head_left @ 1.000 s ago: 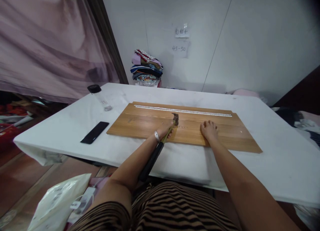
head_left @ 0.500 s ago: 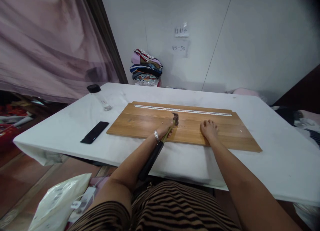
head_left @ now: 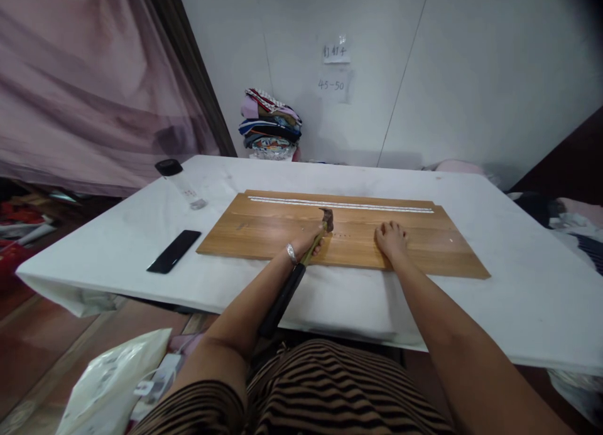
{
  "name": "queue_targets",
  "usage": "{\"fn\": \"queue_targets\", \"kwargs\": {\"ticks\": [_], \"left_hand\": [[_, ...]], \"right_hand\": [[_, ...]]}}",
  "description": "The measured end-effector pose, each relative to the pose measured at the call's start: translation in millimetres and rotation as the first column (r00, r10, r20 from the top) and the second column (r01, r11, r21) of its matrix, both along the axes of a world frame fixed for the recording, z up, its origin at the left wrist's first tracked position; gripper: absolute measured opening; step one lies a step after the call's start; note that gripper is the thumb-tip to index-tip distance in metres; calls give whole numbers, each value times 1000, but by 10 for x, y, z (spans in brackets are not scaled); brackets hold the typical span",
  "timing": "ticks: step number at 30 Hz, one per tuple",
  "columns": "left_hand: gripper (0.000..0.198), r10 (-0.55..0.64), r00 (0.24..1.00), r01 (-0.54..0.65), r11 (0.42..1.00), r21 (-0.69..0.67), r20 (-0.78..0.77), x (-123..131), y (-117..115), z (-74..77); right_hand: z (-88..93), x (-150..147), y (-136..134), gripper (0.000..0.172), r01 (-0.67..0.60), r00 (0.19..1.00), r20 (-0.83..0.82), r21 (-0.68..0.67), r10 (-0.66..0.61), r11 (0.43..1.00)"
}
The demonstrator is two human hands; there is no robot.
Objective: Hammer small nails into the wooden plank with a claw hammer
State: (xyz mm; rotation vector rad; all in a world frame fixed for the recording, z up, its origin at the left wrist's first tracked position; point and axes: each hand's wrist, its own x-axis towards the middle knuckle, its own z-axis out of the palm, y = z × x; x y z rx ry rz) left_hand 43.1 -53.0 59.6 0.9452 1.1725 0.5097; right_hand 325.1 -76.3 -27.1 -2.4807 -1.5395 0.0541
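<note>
My left hand [head_left: 305, 240], with a silver bracelet at the wrist, is wrapped round a claw hammer [head_left: 288, 289] high up near its head. The black grip slants back toward my body and the rusty metal head sits over the wooden board [head_left: 264, 228]. A row of several tiny dark spots shows on the wood just right of the hammer head, too small to make out. My right hand [head_left: 392, 239] rests on the board's right half, fingers spread and slightly bent, holding nothing. Two thin white marked strips [head_left: 367, 206] lie along the board's far side.
The board lies on a table with a white cover [head_left: 226, 284]. To its left are a black phone [head_left: 174, 252] and a clear bottle with a black lid [head_left: 183, 184]. Folded clothes [head_left: 271, 124] are stacked by the wall. A pale plastic bag [head_left: 115, 378] lies below the table's front edge.
The whole view has shifted slightly, with things appearing a little further left and up. Both hands and the hammer keep nearly the same places on the board.
</note>
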Motion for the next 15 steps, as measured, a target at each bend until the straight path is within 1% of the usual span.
{"fn": "queue_targets", "kwargs": {"ticks": [7,11,15], "left_hand": [[35,-5,1000,5,1000,-9,-19,-9,-23,28],[36,-6,1000,7,1000,8,-1,-14,-13,116],[36,7,999,-9,999,40,39,-28,73,206]], "right_hand": [[0,-8,1,47,3,1000,-14,14,-3,1000],[5,-8,5,45,3,1000,-23,0,-3,1000],[-5,-4,7,45,-2,1000,-29,6,2,1000]]}}
